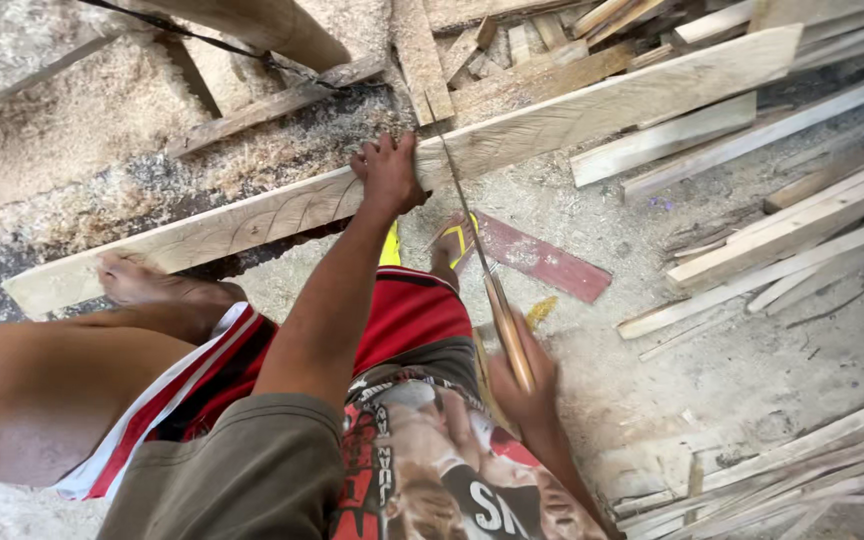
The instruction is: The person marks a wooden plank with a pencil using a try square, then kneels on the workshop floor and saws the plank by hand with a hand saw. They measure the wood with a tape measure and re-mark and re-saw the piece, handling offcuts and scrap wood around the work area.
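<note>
A long pale wooden plank [592, 105] runs slantwise from lower left to upper right. My left hand [388, 172] grips its near edge around the middle. My right hand [524, 372] is closed on the wooden handle of a hand saw [464, 215], whose thin blade rises to the plank just right of my left hand. My bare left foot [152, 285] presses down on the plank's left part. My right foot in a yellow sandal [452, 240] stands on the ground below the plank.
Sawdust [62, 120] covers the ground at the upper left. Piles of timber offcuts [802, 220] lie at the right and along the top. A red-painted board [542, 260] lies on the ground under the saw. More thin slats [802, 470] fill the lower right.
</note>
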